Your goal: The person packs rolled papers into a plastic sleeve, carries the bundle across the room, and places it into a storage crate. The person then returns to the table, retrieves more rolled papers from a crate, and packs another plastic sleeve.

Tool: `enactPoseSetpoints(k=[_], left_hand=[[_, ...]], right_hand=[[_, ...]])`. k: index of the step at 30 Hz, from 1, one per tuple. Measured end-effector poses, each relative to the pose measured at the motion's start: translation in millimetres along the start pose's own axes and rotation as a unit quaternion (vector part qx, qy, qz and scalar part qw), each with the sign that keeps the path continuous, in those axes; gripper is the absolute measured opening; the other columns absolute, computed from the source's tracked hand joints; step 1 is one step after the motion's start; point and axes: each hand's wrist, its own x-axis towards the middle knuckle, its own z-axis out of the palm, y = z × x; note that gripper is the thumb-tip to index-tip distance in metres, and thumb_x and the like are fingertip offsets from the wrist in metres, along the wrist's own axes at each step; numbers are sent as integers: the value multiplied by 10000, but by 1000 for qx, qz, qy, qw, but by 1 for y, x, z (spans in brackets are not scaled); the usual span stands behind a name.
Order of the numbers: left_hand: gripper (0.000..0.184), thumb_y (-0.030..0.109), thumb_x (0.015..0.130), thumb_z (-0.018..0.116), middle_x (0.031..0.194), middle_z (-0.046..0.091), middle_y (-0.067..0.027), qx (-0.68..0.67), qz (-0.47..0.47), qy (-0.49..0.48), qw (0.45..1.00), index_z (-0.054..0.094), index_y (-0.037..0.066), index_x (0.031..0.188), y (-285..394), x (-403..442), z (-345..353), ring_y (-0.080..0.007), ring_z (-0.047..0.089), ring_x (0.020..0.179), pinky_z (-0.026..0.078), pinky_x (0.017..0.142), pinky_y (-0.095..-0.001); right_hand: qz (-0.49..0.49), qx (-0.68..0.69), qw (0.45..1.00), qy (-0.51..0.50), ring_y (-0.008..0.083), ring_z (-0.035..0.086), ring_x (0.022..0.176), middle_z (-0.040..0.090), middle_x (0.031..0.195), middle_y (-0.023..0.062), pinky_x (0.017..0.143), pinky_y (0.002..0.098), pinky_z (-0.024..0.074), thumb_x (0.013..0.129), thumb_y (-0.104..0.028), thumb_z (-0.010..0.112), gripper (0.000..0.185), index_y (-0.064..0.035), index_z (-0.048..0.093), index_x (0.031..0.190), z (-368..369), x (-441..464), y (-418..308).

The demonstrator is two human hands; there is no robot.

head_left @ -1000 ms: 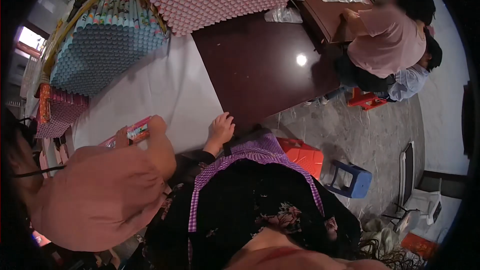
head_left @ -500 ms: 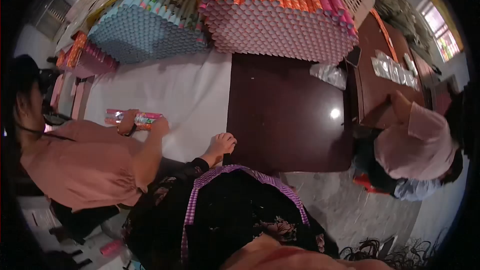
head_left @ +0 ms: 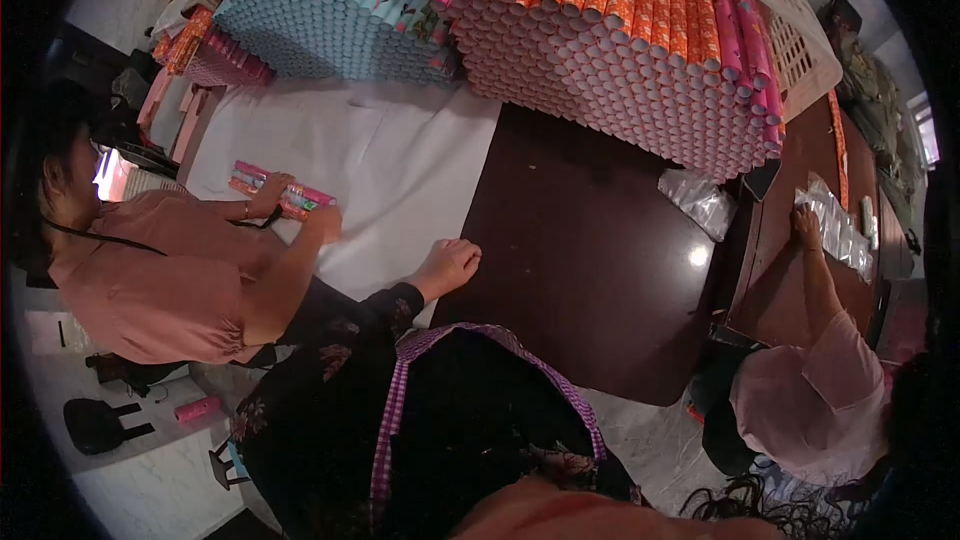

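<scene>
My left hand [head_left: 448, 268] rests at the seam between the white sheet [head_left: 395, 175] and the bare dark tabletop [head_left: 570, 250]. Its fingers are curled and close together, and whatever they may hold is hidden under them. A black flowered sleeve [head_left: 350, 325] covers that arm. My right hand does not show. To the left of my hand, a co-worker in a pink top has both hands on a small bundle of patterned tubes [head_left: 300, 202] on the sheet.
A stack of orange and pink tubes [head_left: 620, 70] stands at the back beside light-blue tubes [head_left: 330, 35]. A white plastic crate [head_left: 800, 50] is behind. Clear plastic bags [head_left: 697, 202] lie on the right. Another co-worker's hand [head_left: 806, 227] touches more plastic packets [head_left: 840, 235].
The view has turned, so the table looks tilted. My left hand stays by the seam. The right co-worker's arm now stretches forward to the packets. The left co-worker's tube bundle is angled differently.
</scene>
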Motion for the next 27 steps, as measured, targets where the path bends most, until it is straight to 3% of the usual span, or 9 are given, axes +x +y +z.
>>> enactPoseSetpoints(k=[2,5,10,11,14,18,20,24,27], left_hand=[[166,180,956,551,894,596,-85,-211,-118,69,968,595,47,1045,-20,19,3,-234,558,789,445,712,-361],[218,166,938,551,857,627,-83,-326,-230,275,875,594,-3,1070,-81,61,-1,-182,584,823,467,720,-322],[212,185,946,547,853,596,-56,-303,-228,527,760,604,-15,989,-156,152,-134,-146,545,791,440,713,-297],[220,191,908,583,877,648,-108,-319,-218,587,711,619,-16,975,-150,165,-180,-211,613,804,484,727,-339],[244,203,878,615,891,635,-132,-322,-183,689,623,619,-28,954,-187,206,-276,-223,607,819,480,755,-345],[273,219,863,629,920,616,-184,-168,-148,704,674,608,-39,951,-216,224,-377,-337,580,895,459,808,-417],[300,242,856,641,972,602,-202,39,-108,712,692,605,-28,981,-248,226,-407,-383,551,946,447,820,-473],[392,309,861,651,999,600,-208,166,-114,681,704,606,-12,1081,-276,222,-435,-392,531,1014,433,839,-518],[384,358,906,607,1109,572,-190,305,-166,530,773,646,14,1073,-302,224,-447,-409,496,1075,413,858,-535]], right_hand=[[-8,-14,1000,2,218,580,798,626,940,106,728,333,480,993,-210,443,268,0,610,1006,2,-8,-14],[-42,-45,998,5,218,576,793,623,934,106,727,332,479,993,-209,443,264,-2,608,1001,4,-8,-54],[-97,-96,991,13,217,571,786,617,924,105,727,330,477,993,-206,444,258,-5,606,991,17,-5,-109],[-106,-105,989,15,217,569,784,616,922,105,726,330,476,993,-206,444,257,-6,605,989,20,-6,-116],[-126,-132,983,23,217,566,780,613,916,104,726,328,475,993,-205,444,254,-8,603,983,24,-5,-132],[-140,-152,978,40,216,561,774,609,908,104,725,327,474,993,-203,444,249,-10,601,976,26,-1,-140],[-142,-158,976,47,216,559,771,606,904,103,725,326,473,993,-202,444,247,-12,600,972,33,0,-141],[-139,-166,974,60,215,555,765,602,896,103,724,325,471,993,-200,444,243,-14,597,964,43,2,-125],[-143,-169,973,71,215,551,761,599,890,102,724,324,470,992,-199,444,240,-16,596,958,52,4,-125]])
